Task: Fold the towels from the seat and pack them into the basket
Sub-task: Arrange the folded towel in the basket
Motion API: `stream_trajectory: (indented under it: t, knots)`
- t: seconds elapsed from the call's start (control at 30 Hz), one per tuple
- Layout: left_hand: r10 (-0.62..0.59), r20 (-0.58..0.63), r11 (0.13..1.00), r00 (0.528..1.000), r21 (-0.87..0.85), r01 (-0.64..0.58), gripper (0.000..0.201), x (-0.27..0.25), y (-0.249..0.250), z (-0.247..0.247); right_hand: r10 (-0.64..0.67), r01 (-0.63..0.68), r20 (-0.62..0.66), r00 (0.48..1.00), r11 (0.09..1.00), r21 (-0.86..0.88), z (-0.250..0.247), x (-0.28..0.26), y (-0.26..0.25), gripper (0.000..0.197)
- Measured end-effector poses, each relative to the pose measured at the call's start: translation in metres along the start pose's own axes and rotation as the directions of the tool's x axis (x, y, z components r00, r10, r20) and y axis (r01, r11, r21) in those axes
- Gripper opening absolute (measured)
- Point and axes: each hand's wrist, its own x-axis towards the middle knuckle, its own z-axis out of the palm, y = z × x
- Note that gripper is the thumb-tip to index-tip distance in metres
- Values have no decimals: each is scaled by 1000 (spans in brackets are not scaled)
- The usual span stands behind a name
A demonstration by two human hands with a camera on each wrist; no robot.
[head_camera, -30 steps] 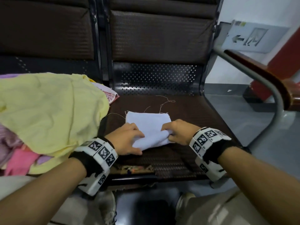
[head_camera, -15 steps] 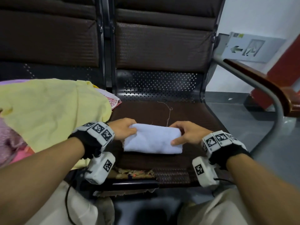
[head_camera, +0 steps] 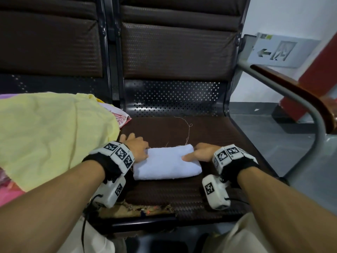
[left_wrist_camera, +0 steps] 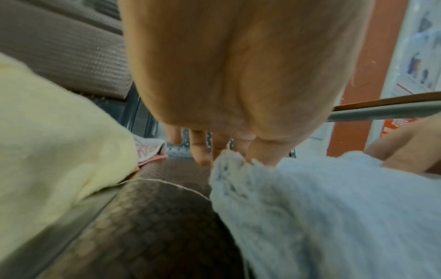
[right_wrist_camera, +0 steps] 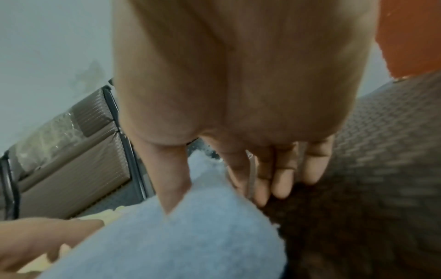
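Towel [head_camera: 166, 162], pale blue, now a compact folded block near the seat [head_camera: 209, 136] front, narrower than a second ago. Left hand [head_camera: 136, 148] and right hand [head_camera: 202, 152], fingers relaxed, rest at its ends; fold looks finished, packing next. Yellow cloth [head_camera: 54, 136] waits left; basket unseen.

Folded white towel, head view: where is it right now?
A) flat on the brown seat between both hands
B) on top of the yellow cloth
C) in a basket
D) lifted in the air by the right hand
A: the folded white towel lies flat on the brown seat, with the left hand at its left end and the right hand at its right end; no basket is in view.
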Motion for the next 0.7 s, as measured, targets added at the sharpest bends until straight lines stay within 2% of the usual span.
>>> stream_trajectory:
  t: [0.07, 0.13, 0.17, 0.2, 0.23, 0.27, 0.3, 0.37, 0.47, 0.53, 0.6, 0.67, 0.7]
  knots:
    - [10, -14, 1000, 1000, 19, -10, 44, -4, 4, -4, -93, 96, -47, 995, 994, 56, -1, -10, -14, 52]
    - [87, -126, 985, 988, -140, -104, 66, -9, 4, -11, -230, 255, -194, 954, 960, 116, -6, -25, -30, 25]
    - [138, -189, 940, 972, -286, -189, 81, -15, 5, -17, -298, 341, -275, 914, 933, 120, -10, -34, -37, 22]
    - [185, -243, 845, 952, -456, -280, 94, -23, 6, -25, -358, 420, -343, 869, 898, 127, -14, -44, -44, 23]
    - [218, -292, 714, 931, -603, -356, 101, -33, 7, -33, -411, 492, -386, 826, 859, 141, -19, -56, -51, 24]
    - [235, -345, 590, 909, -692, -416, 99, -43, 9, -39, -456, 556, -412, 788, 816, 159, -23, -71, -57, 25]
    - [237, -401, 504, 885, -728, -465, 87, -53, 12, -45, -489, 600, -432, 758, 782, 167, -29, -86, -61, 26]
    - [224, -458, 454, 860, -732, -508, 66, -71, 17, -57, -504, 643, -497, 706, 751, 152, -43, -118, -63, 26]
    - [278, -448, 331, 849, -786, -523, 55, -96, 33, -73, -474, 692, -622, 623, 705, 156, -65, -161, -51, 16]
    - [332, -427, 304, 841, -796, -524, 45, -111, 47, -81, -427, 724, -700, 572, 664, 187, -74, -182, -36, 11]
    - [383, -399, 298, 833, -801, -520, 36, -122, 67, -88, -334, 741, -766, 549, 620, 260, -81, -199, -13, 10]
    - [401, -386, 358, 831, -769, -530, 34, -129, 93, -99, -222, 744, -812, 540, 578, 337, -87, -212, 17, 11]
    - [379, -385, 429, 841, -733, -528, 36, -130, 107, -105, -166, 730, -822, 544, 576, 367, -87, -218, 36, 11]
